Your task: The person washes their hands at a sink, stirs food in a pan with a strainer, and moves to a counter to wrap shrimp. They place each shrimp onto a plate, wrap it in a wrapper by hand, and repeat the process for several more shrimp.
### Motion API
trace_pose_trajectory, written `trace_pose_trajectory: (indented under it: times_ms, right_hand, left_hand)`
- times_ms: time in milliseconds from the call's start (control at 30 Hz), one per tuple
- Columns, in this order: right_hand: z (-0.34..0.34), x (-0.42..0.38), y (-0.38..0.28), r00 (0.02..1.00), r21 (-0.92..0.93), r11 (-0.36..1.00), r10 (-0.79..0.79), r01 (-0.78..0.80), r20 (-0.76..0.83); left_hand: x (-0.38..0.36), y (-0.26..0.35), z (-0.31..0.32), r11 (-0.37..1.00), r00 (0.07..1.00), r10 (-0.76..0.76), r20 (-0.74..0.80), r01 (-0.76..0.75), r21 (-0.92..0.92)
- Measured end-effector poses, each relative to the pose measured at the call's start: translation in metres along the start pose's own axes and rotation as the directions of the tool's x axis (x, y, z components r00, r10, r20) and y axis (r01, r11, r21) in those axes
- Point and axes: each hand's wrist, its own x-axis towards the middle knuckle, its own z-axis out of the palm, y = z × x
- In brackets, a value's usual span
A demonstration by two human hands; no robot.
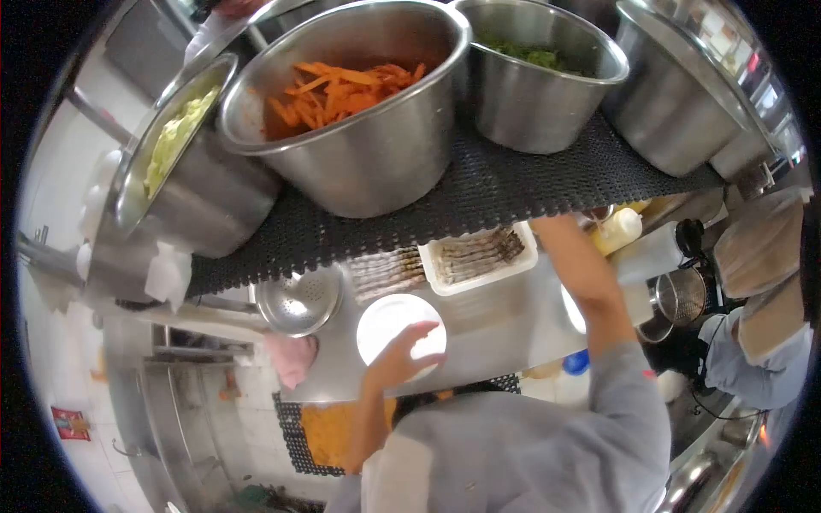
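My left hand [400, 357] is over a round white dish [389, 318] on the steel counter, its thumb and fingers spread in a curve across the dish's right side. My right forearm [581, 274] reaches forward to the shelf's edge, and the hand beyond the wrist is hidden under the shelf. Left of that wrist sits a white rectangular tray [445, 289] with rows of long greyish strips [475, 256], dark at one end. More such strips [389, 272] lie beside the tray. A perforated steel strainer [299, 301] stands left of the dish.
Overhead, a black-matted shelf [513, 184] bears steel pots, one with orange strips [351, 90], another with chopped greens [534, 56]. A yellow-capped squeeze bottle [620, 229] and a wire basket [682, 295] are at right. A pink cloth [291, 359] hangs at the counter's front edge.
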Motion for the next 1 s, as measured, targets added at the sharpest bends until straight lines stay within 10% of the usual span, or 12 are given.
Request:
trace_pose_trajectory:
  times_ms: [300, 367, 600, 667, 733, 800, 900, 1000]
  right_hand:
    - [0.035, 0.016, -0.018, 1.0, -0.108, 0.994, 0.023, -0.021, 0.018]
    - [0.033, 0.016, -0.019, 1.0, -0.105, 0.994, 0.02, -0.019, 0.005]
    - [0.033, -0.027, -0.04, 0.986, -0.007, 0.991, -0.136, 0.136, -0.099]
    - [0.053, -0.066, -0.056, 0.957, 0.219, 0.935, -0.29, 0.28, 0.017]
    - [-0.084, -0.182, -0.14, 0.857, 0.389, 0.898, -0.358, 0.206, 0.371]
    - [-0.025, -0.199, -0.123, 0.7, 0.766, 0.587, -0.661, 0.261, 0.268]
    - [0.001, -0.26, -0.127, 0.662, 0.704, 0.709, -0.542, 0.03, 0.518]
    - [0.048, -0.296, -0.109, 0.69, 0.731, 0.648, -0.629, 0.211, 0.359]
  left_hand:
    - [-0.081, -0.031, -0.005, 0.971, 0.975, -0.19, -0.111, 0.17, -0.168]
    - [-0.084, -0.03, -0.014, 0.865, 0.943, -0.318, -0.098, 0.246, -0.436]
    - [-0.059, -0.052, -0.033, 0.896, 0.981, -0.179, -0.075, 0.131, -0.424]
    - [-0.044, -0.057, -0.036, 0.796, 0.992, -0.071, -0.102, -0.006, -0.605]
    - [-0.03, -0.057, -0.039, 0.695, 0.996, -0.013, -0.088, -0.055, -0.717]
    - [-0.017, -0.056, -0.04, 0.238, 0.996, -0.039, -0.075, -0.063, -0.969]
    - [-0.013, -0.074, -0.039, 0.209, 0.995, 0.036, 0.097, 0.088, -0.974]
    - [-0.027, -0.092, -0.04, 0.555, 0.985, -0.091, 0.147, 0.172, -0.814]
